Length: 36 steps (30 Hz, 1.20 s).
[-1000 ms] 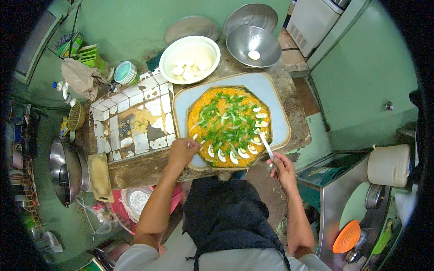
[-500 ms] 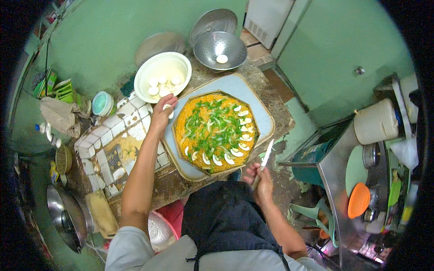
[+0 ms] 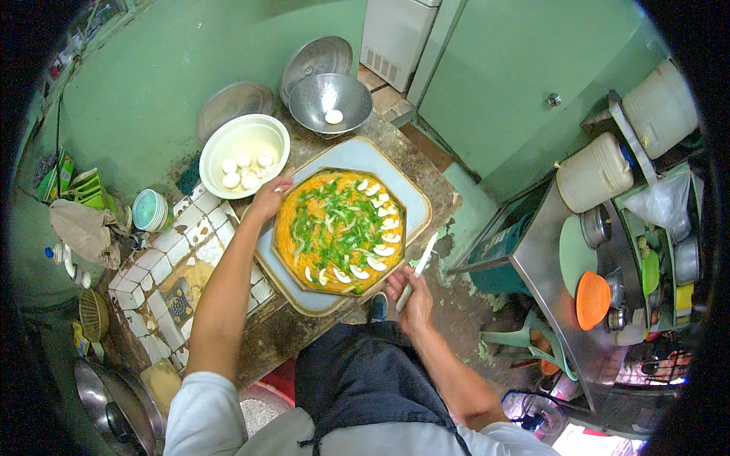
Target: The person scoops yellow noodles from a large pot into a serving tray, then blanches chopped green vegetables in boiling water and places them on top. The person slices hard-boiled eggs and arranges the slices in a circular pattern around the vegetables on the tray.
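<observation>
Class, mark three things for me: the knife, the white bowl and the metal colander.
Knife (image 3: 423, 261): head view, on the blade.
White bowl (image 3: 245, 139): head view, on the bare inner wall.
Metal colander (image 3: 310, 106): head view, on the left side of the inner wall.

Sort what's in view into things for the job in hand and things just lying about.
Apparently in use:
octagonal noodle dish, left hand at its edge
egg slices on it
knife in right hand
white bowl of eggs

Apparently lying about:
orange basket
beige cloth
stacked bowls
green stool
</observation>
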Each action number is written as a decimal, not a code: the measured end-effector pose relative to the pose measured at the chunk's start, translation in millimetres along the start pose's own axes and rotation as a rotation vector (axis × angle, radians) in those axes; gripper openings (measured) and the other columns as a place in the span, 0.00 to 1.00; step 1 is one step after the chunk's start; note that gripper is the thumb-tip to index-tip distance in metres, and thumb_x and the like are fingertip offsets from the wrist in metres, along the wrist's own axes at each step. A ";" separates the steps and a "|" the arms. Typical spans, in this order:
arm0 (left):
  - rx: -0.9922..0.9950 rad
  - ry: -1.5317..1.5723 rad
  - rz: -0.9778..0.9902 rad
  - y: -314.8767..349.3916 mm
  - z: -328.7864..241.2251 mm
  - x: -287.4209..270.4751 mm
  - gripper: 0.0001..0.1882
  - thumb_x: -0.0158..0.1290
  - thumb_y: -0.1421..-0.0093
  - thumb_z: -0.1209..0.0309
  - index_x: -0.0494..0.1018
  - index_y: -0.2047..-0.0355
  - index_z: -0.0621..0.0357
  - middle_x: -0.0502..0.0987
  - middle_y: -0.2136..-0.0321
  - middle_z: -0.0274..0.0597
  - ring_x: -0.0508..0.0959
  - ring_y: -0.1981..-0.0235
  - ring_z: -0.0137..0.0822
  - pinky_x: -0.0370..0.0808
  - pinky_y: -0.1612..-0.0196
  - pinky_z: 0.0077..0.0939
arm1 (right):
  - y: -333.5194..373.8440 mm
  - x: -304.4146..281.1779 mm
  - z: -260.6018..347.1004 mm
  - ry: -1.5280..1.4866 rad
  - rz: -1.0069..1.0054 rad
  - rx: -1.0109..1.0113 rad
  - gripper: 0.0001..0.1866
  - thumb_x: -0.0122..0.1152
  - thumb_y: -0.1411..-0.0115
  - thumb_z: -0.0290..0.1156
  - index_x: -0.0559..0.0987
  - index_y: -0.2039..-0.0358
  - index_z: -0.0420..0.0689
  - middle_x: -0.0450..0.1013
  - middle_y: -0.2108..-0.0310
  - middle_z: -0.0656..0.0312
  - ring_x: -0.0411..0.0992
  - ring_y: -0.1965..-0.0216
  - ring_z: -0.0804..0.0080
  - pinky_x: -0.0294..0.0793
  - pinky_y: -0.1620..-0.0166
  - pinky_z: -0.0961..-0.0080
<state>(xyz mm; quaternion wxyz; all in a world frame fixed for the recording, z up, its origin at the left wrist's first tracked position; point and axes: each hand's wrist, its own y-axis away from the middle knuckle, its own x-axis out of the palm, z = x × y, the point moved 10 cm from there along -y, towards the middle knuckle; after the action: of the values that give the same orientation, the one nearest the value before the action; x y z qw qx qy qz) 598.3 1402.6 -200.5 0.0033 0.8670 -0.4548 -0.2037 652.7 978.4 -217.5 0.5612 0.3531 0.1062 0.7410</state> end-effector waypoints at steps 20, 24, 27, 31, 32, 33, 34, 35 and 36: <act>-0.420 1.382 -0.744 353.2 31.2 174.8 0.24 0.45 0.45 0.84 0.63 0.45 0.68 0.68 0.45 0.61 0.70 0.42 0.53 0.72 0.41 0.43 | -168.4 313.9 67.3 1.350 0.948 -0.855 0.19 0.45 0.34 0.42 0.73 0.56 0.39 0.76 0.66 0.43 0.74 0.62 0.46 0.70 0.57 0.55; -0.361 1.603 -0.964 379.6 40.0 141.2 0.21 0.47 0.40 0.76 0.64 0.46 0.67 0.71 0.48 0.57 0.76 0.50 0.47 0.75 0.44 0.37 | -173.2 265.4 139.0 1.231 0.793 -0.872 0.20 0.45 0.35 0.39 0.74 0.50 0.39 0.76 0.69 0.53 0.76 0.68 0.63 0.73 0.62 0.66; -0.256 1.595 -0.663 345.4 22.7 122.5 0.20 0.45 0.36 0.69 0.65 0.44 0.62 0.74 0.49 0.50 0.78 0.58 0.37 0.78 0.56 0.28 | -152.3 205.0 153.0 1.210 0.731 -0.773 0.18 0.47 0.36 0.37 0.74 0.51 0.40 0.76 0.65 0.46 0.75 0.60 0.50 0.72 0.54 0.58; -0.272 1.368 -0.296 279.0 -15.9 144.7 0.20 0.45 0.34 0.70 0.63 0.43 0.62 0.73 0.49 0.52 0.78 0.59 0.39 0.77 0.60 0.26 | -111.3 135.8 130.4 1.298 0.671 -0.634 0.18 0.51 0.37 0.32 0.75 0.47 0.43 0.74 0.66 0.47 0.73 0.62 0.53 0.72 0.55 0.62; -0.337 1.258 -0.342 269.9 -19.3 152.0 0.20 0.45 0.34 0.71 0.62 0.43 0.63 0.74 0.50 0.52 0.78 0.58 0.41 0.78 0.58 0.28 | -99.9 129.8 127.7 1.343 0.651 -0.710 0.19 0.52 0.38 0.31 0.75 0.46 0.45 0.73 0.67 0.49 0.73 0.64 0.57 0.72 0.57 0.63; -0.322 1.182 -0.353 258.8 -30.1 153.6 0.20 0.45 0.34 0.71 0.61 0.43 0.63 0.74 0.51 0.53 0.78 0.56 0.43 0.78 0.56 0.29 | -92.7 127.4 127.0 1.387 0.627 -0.785 0.19 0.53 0.38 0.30 0.75 0.46 0.47 0.73 0.68 0.52 0.73 0.66 0.60 0.72 0.59 0.65; -0.368 1.163 -0.369 251.2 -35.1 154.7 0.21 0.46 0.34 0.72 0.61 0.42 0.64 0.73 0.50 0.54 0.78 0.54 0.45 0.78 0.54 0.32 | -90.3 127.2 123.7 1.390 0.618 -0.798 0.19 0.53 0.39 0.29 0.75 0.46 0.47 0.73 0.67 0.50 0.73 0.66 0.57 0.72 0.59 0.64; -0.334 1.181 -0.351 241.7 -46.3 154.6 0.21 0.46 0.34 0.72 0.60 0.42 0.64 0.73 0.50 0.54 0.77 0.52 0.47 0.78 0.51 0.34 | -88.0 127.9 119.9 1.395 0.609 -0.813 0.19 0.53 0.39 0.29 0.75 0.47 0.47 0.72 0.67 0.48 0.73 0.65 0.54 0.72 0.58 0.62; -0.260 1.215 -0.320 233.2 -59.6 152.5 0.21 0.47 0.35 0.73 0.60 0.42 0.65 0.73 0.50 0.55 0.76 0.50 0.49 0.77 0.49 0.37 | -86.7 130.0 116.5 1.401 0.599 -0.829 0.19 0.53 0.39 0.28 0.75 0.47 0.47 0.72 0.67 0.47 0.73 0.64 0.50 0.71 0.57 0.60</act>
<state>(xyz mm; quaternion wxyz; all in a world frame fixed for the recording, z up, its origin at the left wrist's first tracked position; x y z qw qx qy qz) 512.7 1134.7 -154.7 0.3349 0.8776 -0.2086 0.2724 777.4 1098.5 -128.2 0.2311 -0.4045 0.0511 0.8834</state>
